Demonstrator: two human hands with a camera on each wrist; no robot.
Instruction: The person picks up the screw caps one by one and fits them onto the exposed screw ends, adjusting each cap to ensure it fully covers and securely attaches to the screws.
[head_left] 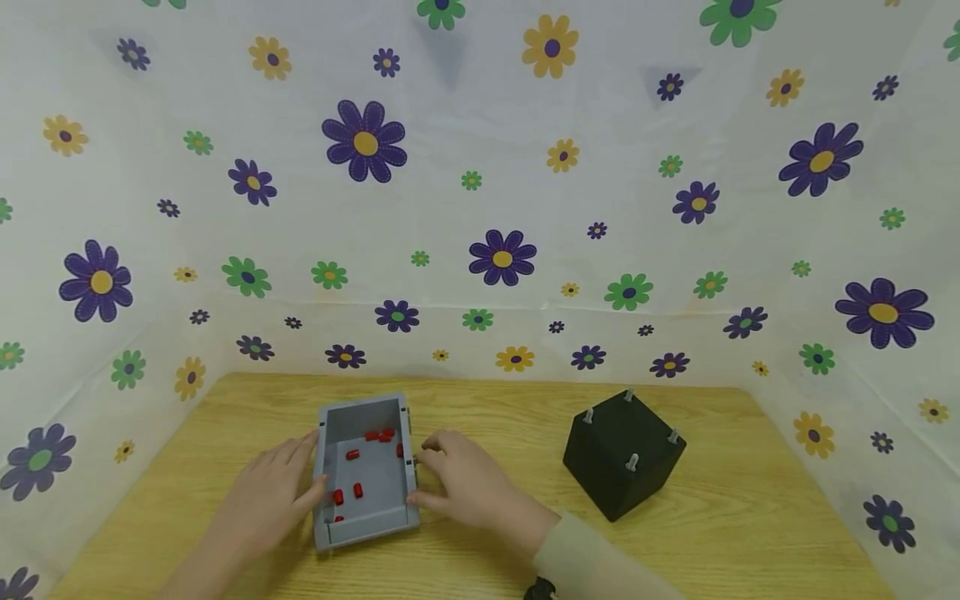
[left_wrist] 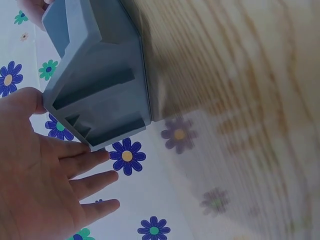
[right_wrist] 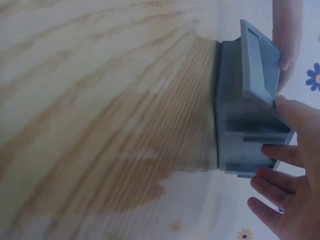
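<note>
A grey plastic bin (head_left: 365,475) sits on the wooden table (head_left: 480,550), held between the two hands. The left hand (head_left: 273,500) lies against the bin's left wall, its fingers straight and a little apart, with the thumb (head_left: 313,492) reaching up to the rim; in the left wrist view the same hand (left_wrist: 45,175) shows its fingers spread and flat, the thumb tip touching the corner of the bin (left_wrist: 100,85) just above them. The right hand (head_left: 468,487) rests against the bin's right wall, its fingers loosely bent with the tips touching the wall and the thumb low near the front corner; in the right wrist view this hand (right_wrist: 290,175) has its thumb on the upper edge of the bin (right_wrist: 247,125) and the other fingers lying relaxed below it, curled round nothing. Neither hand closes round the bin: both press on it from the outside. Inside the bin, between the hands, lie several small red pieces (head_left: 358,475), some gathered at the far wall and some nearer the front. Well to the right of the right hand stands a black cube (head_left: 622,454), turned with one corner toward the person, with short grey pegs (head_left: 632,460) sticking out of its top face. A white cloth with purple, green and yellow flowers (head_left: 480,208) rises behind and beside the table.
</note>
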